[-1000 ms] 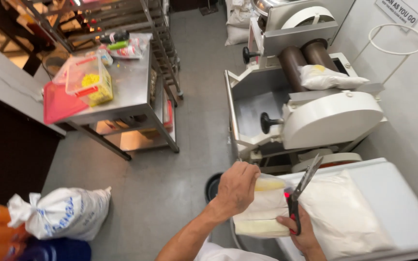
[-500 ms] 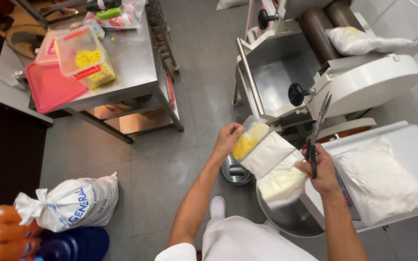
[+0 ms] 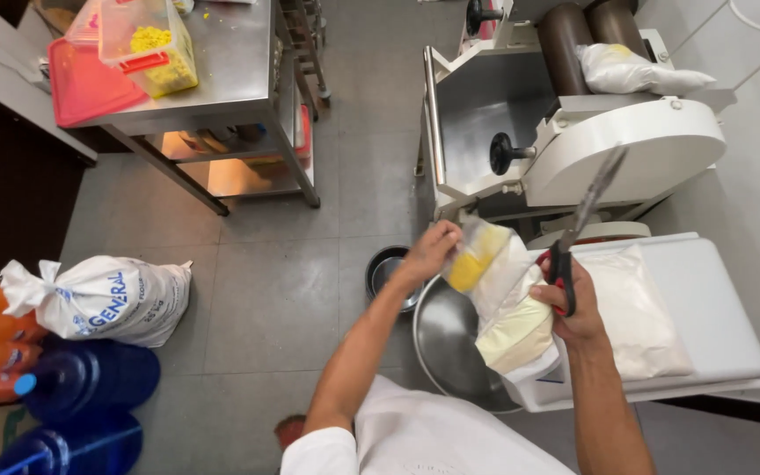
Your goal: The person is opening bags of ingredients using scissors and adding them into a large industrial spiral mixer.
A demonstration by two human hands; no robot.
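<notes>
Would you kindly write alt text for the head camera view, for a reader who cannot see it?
Seen from above, a person's left hand grips the top of a clear plastic bag of yellow and pale powders, while the right hand holds scissors pointing up, above a large metal bowl. A dough roller machine stands behind, a steel table to the left.

The person wears a white short-sleeved top (sleeve ending above the elbow), forearms bare, no gloves.

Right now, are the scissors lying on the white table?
No, the scissors are gripped in the right hand, blades pointing up, above the white table.
</notes>
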